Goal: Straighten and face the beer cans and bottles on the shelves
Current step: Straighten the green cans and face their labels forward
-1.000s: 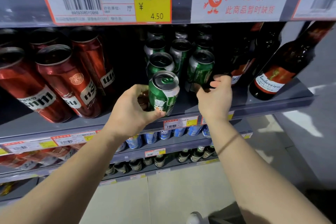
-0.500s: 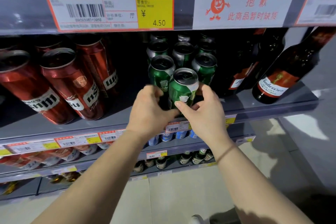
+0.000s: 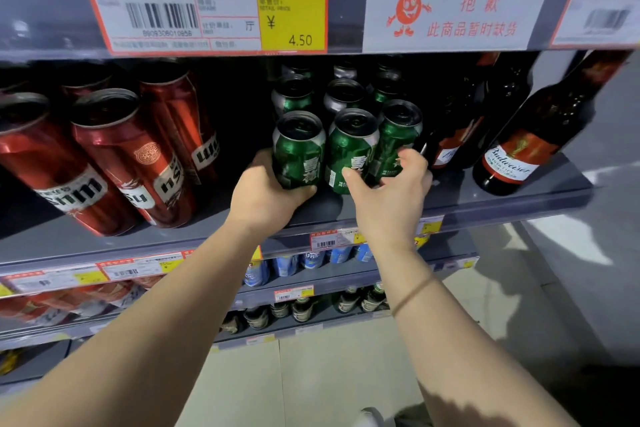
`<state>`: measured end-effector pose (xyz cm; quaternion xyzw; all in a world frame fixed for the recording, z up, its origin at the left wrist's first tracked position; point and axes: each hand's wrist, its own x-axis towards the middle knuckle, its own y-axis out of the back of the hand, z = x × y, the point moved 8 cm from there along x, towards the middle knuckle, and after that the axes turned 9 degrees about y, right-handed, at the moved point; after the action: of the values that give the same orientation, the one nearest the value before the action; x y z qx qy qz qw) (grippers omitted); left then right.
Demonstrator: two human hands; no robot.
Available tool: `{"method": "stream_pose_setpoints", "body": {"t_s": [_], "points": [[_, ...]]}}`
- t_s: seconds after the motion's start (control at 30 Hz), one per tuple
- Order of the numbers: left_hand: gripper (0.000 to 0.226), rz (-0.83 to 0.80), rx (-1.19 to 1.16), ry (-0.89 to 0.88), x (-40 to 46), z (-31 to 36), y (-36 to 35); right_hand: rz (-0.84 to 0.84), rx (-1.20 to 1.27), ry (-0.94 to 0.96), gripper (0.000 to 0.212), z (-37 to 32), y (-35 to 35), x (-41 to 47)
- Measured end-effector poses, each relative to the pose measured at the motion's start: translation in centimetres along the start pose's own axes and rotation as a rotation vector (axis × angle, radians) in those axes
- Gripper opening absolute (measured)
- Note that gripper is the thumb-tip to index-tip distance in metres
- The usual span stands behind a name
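Red "Budweiser" bottle label (image 3: 511, 165) legible

green cans (image 3: 299, 149); red cans (image 3: 131, 156)

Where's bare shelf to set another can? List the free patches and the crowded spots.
Free: the dark gap between the red cans and green cans; the shelf front before the bottles. Crowded: the green block, where the left hand and right hand grip front cans.

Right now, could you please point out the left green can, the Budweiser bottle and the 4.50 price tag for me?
Left green can (image 3: 298, 149), head view, its green side wall.
Budweiser bottle (image 3: 512, 163), head view, its red-and-white label.
4.50 price tag (image 3: 292, 22), head view, its yellow price panel.
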<state>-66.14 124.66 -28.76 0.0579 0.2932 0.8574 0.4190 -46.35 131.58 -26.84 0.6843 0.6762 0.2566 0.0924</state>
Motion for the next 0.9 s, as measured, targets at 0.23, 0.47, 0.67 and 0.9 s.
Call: {"method": "stream_pose_setpoints", "body": {"t_s": [0.23, 0.47, 0.67, 0.9], "points": [[0.108, -0.174, -0.024, -0.013, 1.7, -0.2, -0.8, -0.078, 0.044, -0.058, 0.113, 1.6, -0.3, 1.0], [0.102, -0.125, -0.028, -0.009, 1.3, -0.5, -1.6, -0.053, 0.030, -0.036, 0.112, 1.6, -1.3, 1.6], [0.111, 0.001, 0.121, 0.085, 0.7, -1.2, -0.5, -0.016, -0.017, -0.008, 0.099, 1.4, -0.2, 1.6], [0.074, 0.094, 0.026, 0.129, 1.4, -1.8, 0.5, -0.018, -0.033, -0.005, 0.086, 1.7, 0.9, 1.5]]}}
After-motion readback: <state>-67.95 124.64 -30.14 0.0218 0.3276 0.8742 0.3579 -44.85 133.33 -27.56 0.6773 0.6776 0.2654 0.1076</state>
